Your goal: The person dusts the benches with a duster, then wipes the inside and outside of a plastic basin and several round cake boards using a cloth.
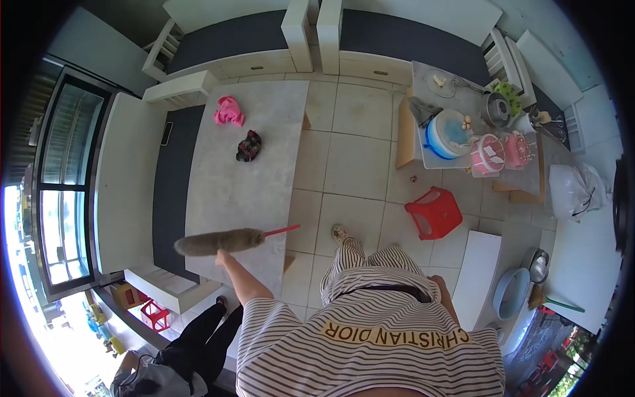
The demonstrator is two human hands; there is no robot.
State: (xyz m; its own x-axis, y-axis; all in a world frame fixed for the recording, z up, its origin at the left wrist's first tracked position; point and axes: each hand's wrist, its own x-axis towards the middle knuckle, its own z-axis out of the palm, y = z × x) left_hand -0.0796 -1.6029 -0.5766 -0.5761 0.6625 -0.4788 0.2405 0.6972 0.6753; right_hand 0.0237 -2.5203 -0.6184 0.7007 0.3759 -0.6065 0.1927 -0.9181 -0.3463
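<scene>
My left hand point(222, 257) is at the lower side of a long grey-brown fluffy duster point(218, 243), closed on its fluffy part with the fingers partly hidden. The duster's thin red handle points right, toward the edge of the grey table point(264, 172). Farther up on that table lie a dark patterned bundle point(249, 146) and a pink cloth point(229, 111). My right arm hangs beside my striped shirt, and its hand is hidden.
Cakes point(488, 153), a blue-rimmed round item point(451, 134) and bowls crowd a second table at the right. A red stool point(434, 213) stands on the tiled floor. Another person point(178, 357) is at the lower left. A blue basin point(511, 293) sits lower right.
</scene>
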